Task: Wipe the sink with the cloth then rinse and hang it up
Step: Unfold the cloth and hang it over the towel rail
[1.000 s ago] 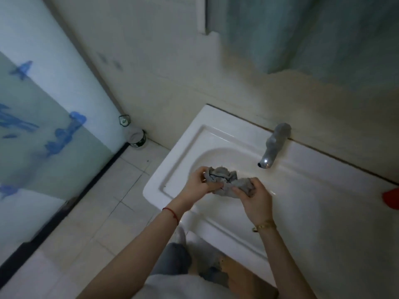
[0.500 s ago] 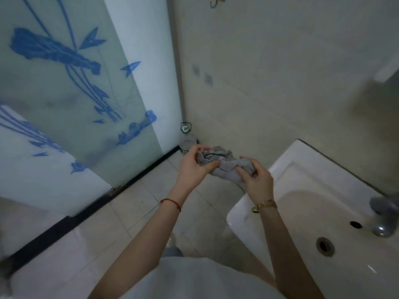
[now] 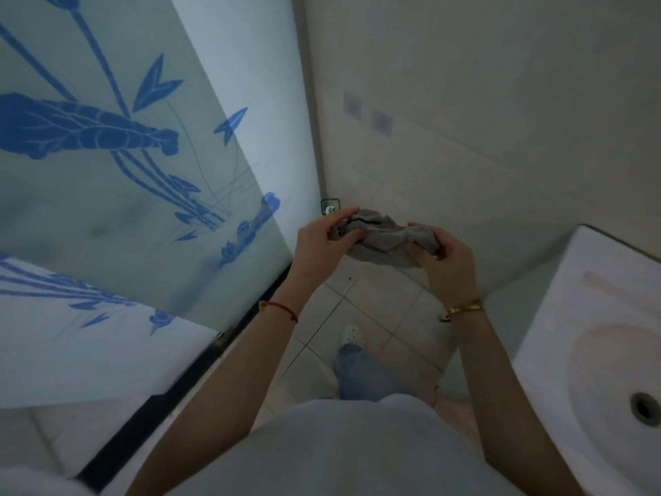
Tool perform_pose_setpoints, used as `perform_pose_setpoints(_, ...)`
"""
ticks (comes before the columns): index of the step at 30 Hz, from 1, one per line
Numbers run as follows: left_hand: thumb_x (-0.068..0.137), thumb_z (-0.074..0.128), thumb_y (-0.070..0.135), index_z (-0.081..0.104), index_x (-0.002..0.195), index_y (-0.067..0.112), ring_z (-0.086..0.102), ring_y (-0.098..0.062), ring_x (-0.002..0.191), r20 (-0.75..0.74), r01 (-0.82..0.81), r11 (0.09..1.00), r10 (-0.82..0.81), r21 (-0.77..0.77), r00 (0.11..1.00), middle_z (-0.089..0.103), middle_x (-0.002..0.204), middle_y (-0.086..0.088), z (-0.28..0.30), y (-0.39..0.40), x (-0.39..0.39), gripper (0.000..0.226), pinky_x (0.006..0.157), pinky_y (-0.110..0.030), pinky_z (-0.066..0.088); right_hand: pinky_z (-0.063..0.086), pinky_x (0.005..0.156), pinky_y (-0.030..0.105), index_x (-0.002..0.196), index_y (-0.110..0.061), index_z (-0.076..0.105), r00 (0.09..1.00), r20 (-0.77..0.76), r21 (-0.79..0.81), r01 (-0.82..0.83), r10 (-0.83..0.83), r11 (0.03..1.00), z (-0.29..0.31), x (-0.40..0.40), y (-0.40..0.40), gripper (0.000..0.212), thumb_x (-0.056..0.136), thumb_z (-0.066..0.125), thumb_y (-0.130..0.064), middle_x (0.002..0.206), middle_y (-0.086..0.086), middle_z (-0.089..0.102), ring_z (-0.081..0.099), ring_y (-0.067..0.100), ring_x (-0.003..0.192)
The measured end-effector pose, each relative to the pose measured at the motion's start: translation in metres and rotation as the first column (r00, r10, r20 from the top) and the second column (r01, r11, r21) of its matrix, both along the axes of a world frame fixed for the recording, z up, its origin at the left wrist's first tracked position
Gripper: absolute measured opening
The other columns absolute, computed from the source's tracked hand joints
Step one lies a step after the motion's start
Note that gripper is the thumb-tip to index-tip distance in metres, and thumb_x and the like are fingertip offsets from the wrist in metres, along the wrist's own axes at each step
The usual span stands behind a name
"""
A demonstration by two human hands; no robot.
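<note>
Head view: my left hand and right hand pinch the cloth at twelve o'clock, sink at three; hanging remains, I judge

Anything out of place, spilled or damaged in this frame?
Nothing stands out. The grey cloth is bunched between the left hand and right hand, over the floor beside the sink. No spill shows.

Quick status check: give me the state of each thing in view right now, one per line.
cloth: bunched, held in the air over the floor, clear of the sink
left hand: gripping the cloth's left end
right hand: gripping the cloth's right end
sink: basin empty, drain open
glass door: shut
</note>
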State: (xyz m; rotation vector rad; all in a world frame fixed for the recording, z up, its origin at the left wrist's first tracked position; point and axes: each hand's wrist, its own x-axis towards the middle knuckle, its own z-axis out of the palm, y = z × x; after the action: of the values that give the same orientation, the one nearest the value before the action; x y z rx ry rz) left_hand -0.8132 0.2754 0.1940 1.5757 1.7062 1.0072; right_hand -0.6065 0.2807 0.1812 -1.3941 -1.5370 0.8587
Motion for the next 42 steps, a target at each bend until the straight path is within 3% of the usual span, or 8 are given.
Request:
perform_pose_setpoints(6,0.089,0.07,0.033,0.073,0.118,0.019,0.07,-0.013,0.089,-0.029,0.066,0.997,-0.067,-0.048,0.997,0.077,0.099,-0.003,0.002,0.082,-0.019,0.032,0.082,-0.024,0.056,0.049,0.078,0.012,0.107,-0.022,0.068,0.999,-0.028,-0.029,0.043,-0.043,0.999,0.002,-0.005,0.063,0.028,0.081,0.072,-0.013,0.1,-0.003,0.07,0.062,-0.004,0.089)
perform_pose_setpoints(11,0.09,0.069,0.033,0.075,0.112,0.021,0.063,0.0,0.091,-0.085,0.149,0.988,-0.152,-0.042,0.985,0.076,0.103,0.004,0.027,0.148,-0.025,0.026,0.073,0.001,0.042,0.051,0.081,0.018,0.105,-0.022,0.067,0.989,-0.096,-0.043,0.111,-0.115,0.993,0.014,-0.007,0.109,0.028,0.082,0.07,-0.006,0.101,0.0,0.07,0.062,0.004,0.092)
perform_pose_setpoints(18,0.097,0.06,0.032,0.078,0.086,0.015,0.057,0.007,0.055,-0.124,0.162,0.987,-0.162,-0.006,0.979,0.061,0.059,0.014,0.043,0.216,-0.036,0.027,0.056,-0.008,0.04,0.051,0.077,0.028,0.104,-0.017,0.069,0.948,-0.149,-0.105,0.266,-0.279,0.958,0.02,0.001,0.15,0.027,0.077,0.072,-0.017,0.092,0.004,0.07,0.062,0.009,0.083)
perform_pose_setpoints(22,0.098,0.059,0.023,0.078,0.09,0.01,0.066,-0.01,0.071,0.089,0.25,0.967,-0.246,-0.039,0.965,0.072,0.076,-0.004,0.051,0.246,-0.039,0.024,0.068,-0.02,0.053,0.051,0.086,0.02,0.107,-0.013,0.066,0.928,-0.226,-0.119,0.277,-0.298,0.953,0.024,-0.007,0.163,0.029,0.083,0.066,0.003,0.104,0.004,0.069,0.064,0.001,0.089)
perform_pose_setpoints(24,0.099,0.056,0.015,0.076,0.095,0.006,0.067,-0.019,0.081,0.348,0.308,0.947,-0.26,-0.088,0.901,0.071,0.086,-0.01,0.058,0.256,-0.038,0.022,0.073,-0.02,0.058,0.051,0.088,0.022,0.108,-0.016,0.065,0.923,-0.228,-0.116,0.292,-0.311,0.949,0.024,-0.015,0.169,0.032,0.083,0.066,0.004,0.105,0.003,0.068,0.064,0.004,0.092)
perform_pose_setpoints(27,0.101,0.052,0.015,0.074,0.089,0.009,0.066,-0.012,0.08,0.481,0.425,0.9,-0.333,-0.094,0.811,0.072,0.082,-0.002,0.068,0.274,-0.041,0.026,0.077,-0.027,0.059,0.05,0.079,0.015,0.108,-0.019,0.064,0.94,-0.139,-0.092,0.302,-0.313,0.949,0.028,-0.035,0.177,0.036,0.081,0.067,0.006,0.104,0.004,0.068,0.061,-0.004,0.086)
perform_pose_setpoints(35,0.103,0.047,0.014,0.07,0.08,0.016,0.064,-0.001,0.073,0.35,0.705,0.708,-0.671,0.042,0.654,0.071,0.082,0.004,0.097,0.315,-0.048,0.033,0.071,-0.016,0.051,0.052,0.071,0.02,0.123,-0.031,0.053,0.939,-0.07,-0.022,0.336,-0.336,0.942,0.063,-0.098,0.206,0.045,0.085,0.069,-0.015,0.086,0.004,0.062,0.06,0.007,0.075)
perform_pose_setpoints(42,0.1,0.053,0.014,0.074,0.092,0.009,0.068,-0.005,0.085,0.274,0.833,0.546,-0.818,0.092,0.506,0.073,0.088,0.0,0.114,0.338,-0.06,0.023,0.081,-0.019,0.051,0.051,0.075,0.022,0.083,-0.017,0.062,0.852,0.219,0.153,0.451,-0.475,0.879,0.075,-0.122,0.226,0.008,0.084,0.07,-0.018,0.091,0.002,0.055,0.054,0.014,0.083)
